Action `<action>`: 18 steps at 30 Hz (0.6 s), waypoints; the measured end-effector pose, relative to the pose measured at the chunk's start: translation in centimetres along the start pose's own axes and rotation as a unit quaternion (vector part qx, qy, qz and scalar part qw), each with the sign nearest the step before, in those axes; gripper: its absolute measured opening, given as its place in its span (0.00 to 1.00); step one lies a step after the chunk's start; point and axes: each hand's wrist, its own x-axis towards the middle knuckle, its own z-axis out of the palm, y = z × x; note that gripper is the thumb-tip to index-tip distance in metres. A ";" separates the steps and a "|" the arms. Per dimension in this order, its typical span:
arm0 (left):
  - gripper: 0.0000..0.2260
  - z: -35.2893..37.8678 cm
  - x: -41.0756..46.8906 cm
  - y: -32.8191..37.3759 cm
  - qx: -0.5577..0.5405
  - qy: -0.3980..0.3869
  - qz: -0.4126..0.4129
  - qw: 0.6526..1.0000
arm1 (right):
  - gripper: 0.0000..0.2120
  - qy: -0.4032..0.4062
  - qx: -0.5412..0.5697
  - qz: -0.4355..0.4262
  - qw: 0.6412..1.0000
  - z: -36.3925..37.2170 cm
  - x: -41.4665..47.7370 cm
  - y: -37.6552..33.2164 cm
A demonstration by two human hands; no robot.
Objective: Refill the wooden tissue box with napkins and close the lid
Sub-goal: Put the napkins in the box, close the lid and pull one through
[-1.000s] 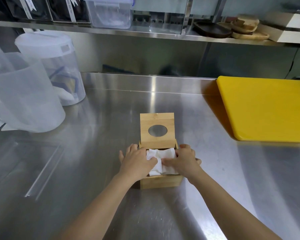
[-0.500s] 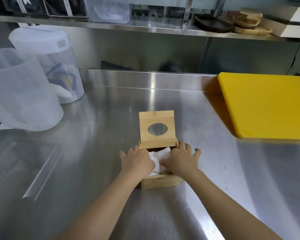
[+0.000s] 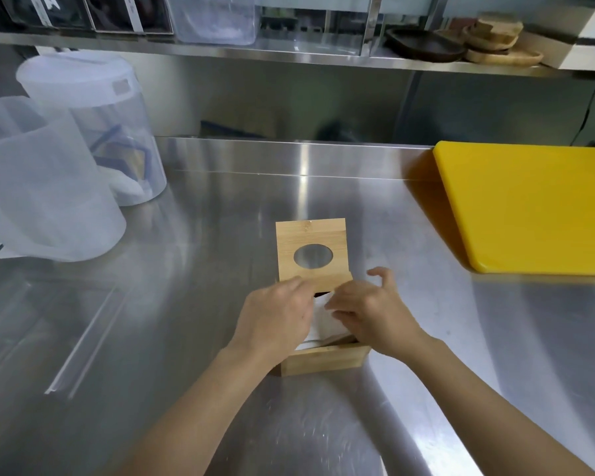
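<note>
On the steel counter [image 3: 186, 338], the left hand [image 3: 275, 321] rests fingers-down on white napkins [image 3: 323, 324] inside the square wooden tissue box [image 3: 323, 362]; its round-holed lid [image 3: 313, 255] stands open; the right hand [image 3: 368, 314] pinches the napkins.

Both hands sit over the open wooden tissue box [image 3: 323, 360] on the steel counter [image 3: 220, 338], the left hand [image 3: 275, 317] over its left side, the right hand [image 3: 368, 314] over its right. Between them, inside the box, lie the napkins [image 3: 323, 321]. Just beyond the fingertips the lid [image 3: 313, 252] stands raised. Well off to the right of the right hand, farther back, lies the cutting board [image 3: 529, 207]. Far left of the left hand stand two plastic containers [image 3: 42, 187], one behind the other. Above and beyond both hands runs a shelf [image 3: 289, 51].
</note>
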 end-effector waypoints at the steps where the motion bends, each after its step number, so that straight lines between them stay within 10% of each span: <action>1: 0.05 0.1 0.1 -0.1 0.002 -0.028 0.056 0.998 | 0.08 -0.030 -0.007 -0.035 0.999 0.0 0.0 0.1; 11: 0.14 1.0 0.8 -1.2 0.124 -0.271 0.095 0.950 | 0.02 -0.265 -0.165 -0.052 0.949 0.4 0.8 0.0; 18: 0.14 0.8 1.4 -1.1 0.140 -0.310 0.092 0.936 | 0.22 -0.242 -0.206 -0.088 0.944 -0.6 2.2 0.1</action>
